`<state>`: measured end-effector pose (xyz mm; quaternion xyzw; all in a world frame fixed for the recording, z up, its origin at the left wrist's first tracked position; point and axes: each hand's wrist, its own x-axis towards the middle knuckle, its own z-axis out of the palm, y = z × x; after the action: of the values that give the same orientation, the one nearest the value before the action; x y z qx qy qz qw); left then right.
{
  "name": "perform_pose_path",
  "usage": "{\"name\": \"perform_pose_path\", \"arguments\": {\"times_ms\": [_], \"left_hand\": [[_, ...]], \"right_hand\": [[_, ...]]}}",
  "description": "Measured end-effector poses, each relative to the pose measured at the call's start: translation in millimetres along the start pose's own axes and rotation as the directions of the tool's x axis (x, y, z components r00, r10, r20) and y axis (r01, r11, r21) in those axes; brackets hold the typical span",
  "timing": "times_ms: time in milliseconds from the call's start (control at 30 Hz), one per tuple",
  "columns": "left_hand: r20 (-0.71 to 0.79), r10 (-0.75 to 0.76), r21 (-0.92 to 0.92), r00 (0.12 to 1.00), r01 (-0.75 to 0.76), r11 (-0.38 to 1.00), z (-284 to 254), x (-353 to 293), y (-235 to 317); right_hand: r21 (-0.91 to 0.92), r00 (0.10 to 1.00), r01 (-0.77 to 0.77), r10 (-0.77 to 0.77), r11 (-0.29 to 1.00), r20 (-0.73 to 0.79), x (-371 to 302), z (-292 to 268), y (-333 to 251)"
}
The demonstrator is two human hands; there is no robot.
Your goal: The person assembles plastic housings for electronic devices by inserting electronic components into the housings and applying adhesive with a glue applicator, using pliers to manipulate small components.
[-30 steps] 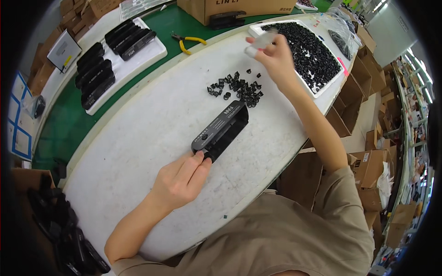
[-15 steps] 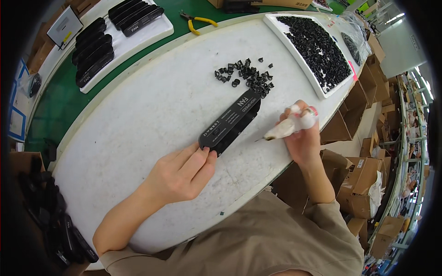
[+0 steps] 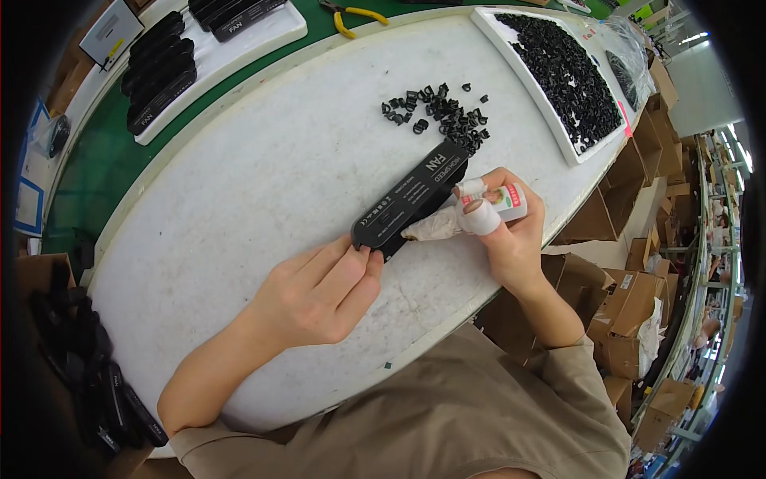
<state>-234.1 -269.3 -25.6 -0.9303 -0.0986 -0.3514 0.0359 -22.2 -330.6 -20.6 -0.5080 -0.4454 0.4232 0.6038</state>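
My left hand [image 3: 323,291] grips the near end of a long black fan housing [image 3: 408,198] with white print, which is tilted on its side over the table. In my right hand [image 3: 511,231] is a small white glue bottle [image 3: 503,203], its nozzle wrapped in whitish material. The nozzle's tip reaches the housing's side close to my left fingers; the exact contact point is too small to make out. White wrapping covers some of my right fingertips. Beyond the housing's far end lies a loose heap of small black plastic clips [image 3: 459,120].
A white foam tray [image 3: 570,152] full of small black parts stands at the far right. Yellow-handled pliers [image 3: 351,17] lie on the green surface at the back. More black housings rest on a white foam board [image 3: 223,68] and in a pile [image 3: 112,391] at lower left.
My right hand has brought the glue bottle leftward, so its nozzle has gone from above the table to the housing's side. The whole view has shifted slightly; my left hand keeps its hold.
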Motion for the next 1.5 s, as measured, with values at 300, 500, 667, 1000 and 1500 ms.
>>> {"name": "perform_pose_path", "arguments": {"times_ms": [300,500,667,1000,1500], "left_hand": [[0.011,0.021,0.021,1.000,-0.022,1.000,0.0,2.0,1.3],[0.020,0.036,0.020,0.999,-0.036,0.999,1.0,0.4,0.9],[0.026,0.030,0.008,0.999,-0.031,1.000,1.1,0.8,0.8],[0.016,0.036,0.012,0.999,-0.036,0.999,2.2,0.8,1.4],[0.030,0.007,-0.003,1.000,-0.007,1.000,-0.3,1.1,0.2]], "right_hand": [[-0.056,0.997,0.081,-0.082,0.995,-0.012,-7.5,4.6,0.2],[-0.257,0.983,0.180,-0.179,0.949,0.028,-8.9,1.6,-2.6],[-0.343,0.970,0.240,-0.233,0.908,0.063,-10.2,-0.8,0.5],[-0.316,0.977,0.210,-0.208,0.925,0.041,-9.4,2.7,-3.5],[0.030,0.982,0.058,-0.052,0.998,-0.184,-8.9,-9.0,1.9]]}}
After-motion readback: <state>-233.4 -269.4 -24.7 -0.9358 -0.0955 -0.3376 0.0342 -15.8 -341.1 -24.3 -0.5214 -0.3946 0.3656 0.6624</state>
